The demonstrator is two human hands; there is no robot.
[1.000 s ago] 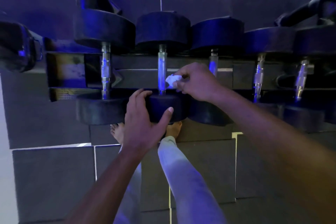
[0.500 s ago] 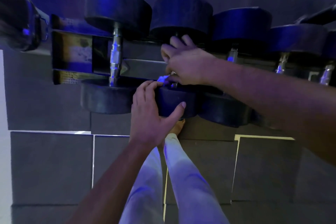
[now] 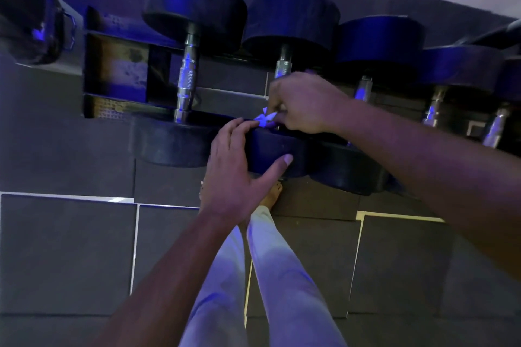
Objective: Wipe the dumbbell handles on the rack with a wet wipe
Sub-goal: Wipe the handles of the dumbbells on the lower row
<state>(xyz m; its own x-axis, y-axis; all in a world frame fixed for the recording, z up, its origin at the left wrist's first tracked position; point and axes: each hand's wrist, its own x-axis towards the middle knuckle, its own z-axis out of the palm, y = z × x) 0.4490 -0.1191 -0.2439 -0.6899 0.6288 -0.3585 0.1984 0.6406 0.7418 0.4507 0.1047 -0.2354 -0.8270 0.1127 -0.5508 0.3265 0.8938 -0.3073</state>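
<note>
Right hand (image 3: 306,103) fingers curled round the wet wipe (image 3: 263,118), bunched against the near end of the second dumbbell's handle (image 3: 282,67). Left hand (image 3: 235,175) fingers cup the near head (image 3: 275,153) of that dumbbell, thumb across its face. Dumbbell sits on the rack (image 3: 115,70), another dumbbell (image 3: 187,76) just left, more to the right. Tiled floor (image 3: 67,256) below, legs in light trousers (image 3: 282,276).

— Centre of frame? 
— Right hand (image 3: 304,103) wrapped round a dumbbell handle (image 3: 282,67), pinching a wet wipe (image 3: 263,119) at the handle's lower end.
— And just below?
— Left hand (image 3: 239,175) gripping the near weight head (image 3: 275,153), thumb across its face.
— Upper frame?
— Row of dumbbells along the rack (image 3: 118,73).
</note>
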